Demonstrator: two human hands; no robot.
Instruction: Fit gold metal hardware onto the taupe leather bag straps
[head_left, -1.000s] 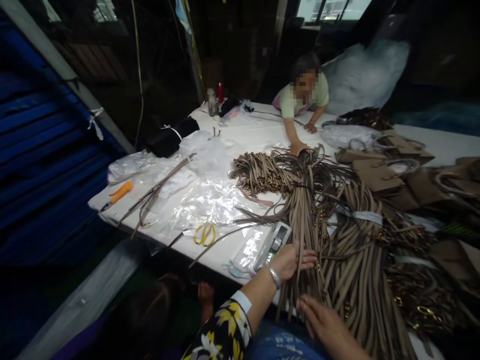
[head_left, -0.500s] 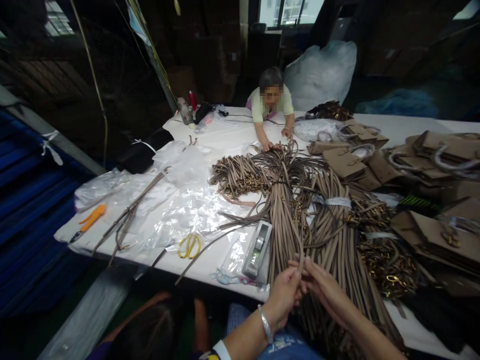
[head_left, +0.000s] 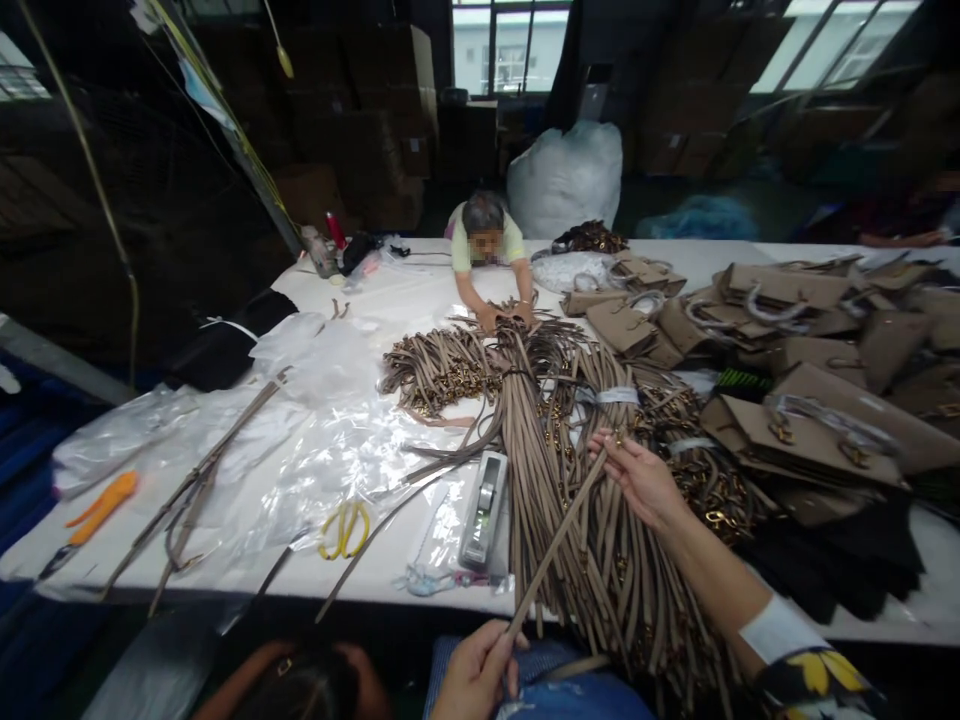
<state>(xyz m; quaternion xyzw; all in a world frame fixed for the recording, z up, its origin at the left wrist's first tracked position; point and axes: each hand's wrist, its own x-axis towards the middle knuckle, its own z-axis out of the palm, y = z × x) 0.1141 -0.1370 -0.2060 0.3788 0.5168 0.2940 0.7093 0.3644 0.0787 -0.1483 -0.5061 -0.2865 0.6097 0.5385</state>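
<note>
Between my two hands a taupe bag strap (head_left: 559, 542) is stretched on a slant. My left hand (head_left: 478, 668) is closed round its lower part, in front of the table edge. Higher up, my right hand (head_left: 637, 472) pinches the upper end, where a small gold-coloured clasp shows at the fingertips. Beneath and behind the right hand lies a large pile of similar straps (head_left: 534, 480) with gold hooks. White bands (head_left: 616, 395) tie some of them into bundles. To the left of the pile rests a grey tape dispenser (head_left: 482, 515).
Yellow-handled scissors (head_left: 345, 530), orange-handled cutters (head_left: 101, 508) and clear plastic sheets (head_left: 300, 450) lie on the white table at left. Taupe handbags (head_left: 795, 420) crowd the right. A co-worker (head_left: 487, 255) leans over the far end of the straps; another person's head (head_left: 300, 690) shows below the front edge.
My hands, close together before, have moved apart: the left down towards me, the right up and away, with the strap drawn out between them. The camera view has shifted right.
</note>
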